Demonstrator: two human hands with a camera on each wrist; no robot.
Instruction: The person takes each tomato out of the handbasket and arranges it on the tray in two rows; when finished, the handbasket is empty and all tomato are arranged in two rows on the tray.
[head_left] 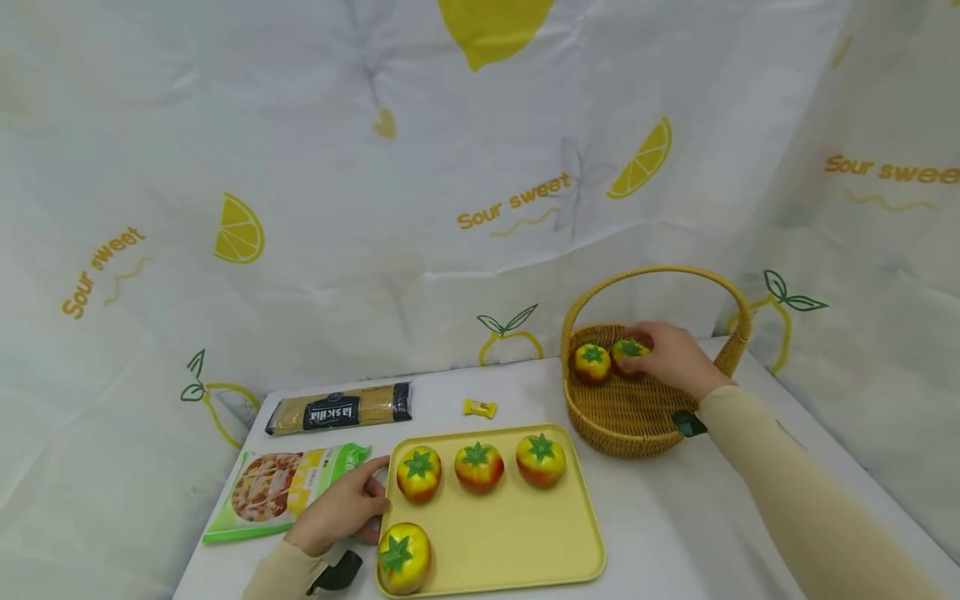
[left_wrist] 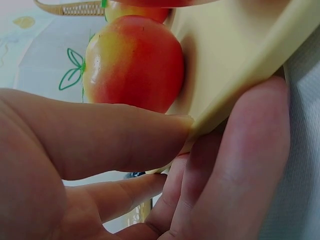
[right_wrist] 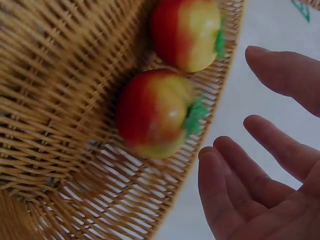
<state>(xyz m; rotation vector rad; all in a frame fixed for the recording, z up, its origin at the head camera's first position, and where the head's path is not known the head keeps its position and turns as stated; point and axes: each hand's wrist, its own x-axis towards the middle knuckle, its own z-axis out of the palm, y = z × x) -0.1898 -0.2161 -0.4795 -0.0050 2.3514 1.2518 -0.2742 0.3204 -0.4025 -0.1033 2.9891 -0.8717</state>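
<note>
As our left hand (head_left: 339, 510) is pinching the tray (head_left: 498, 542), right hand (head_left: 672, 358) hovering, fingers spread, by fruits (head_left: 592, 364) in the basket (head_left: 626, 410)

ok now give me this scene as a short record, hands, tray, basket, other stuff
left hand: grips the left rim of the yellow tray
right hand: at the wicker basket, fingers spread, holding nothing
on tray: four red-yellow fruits with green leafy tops
in basket: two similar fruits, side by side
left of tray: bag with a pizza picture
beyond bag: "la sicilia" pack
beyond tray: small yellow packet
</note>
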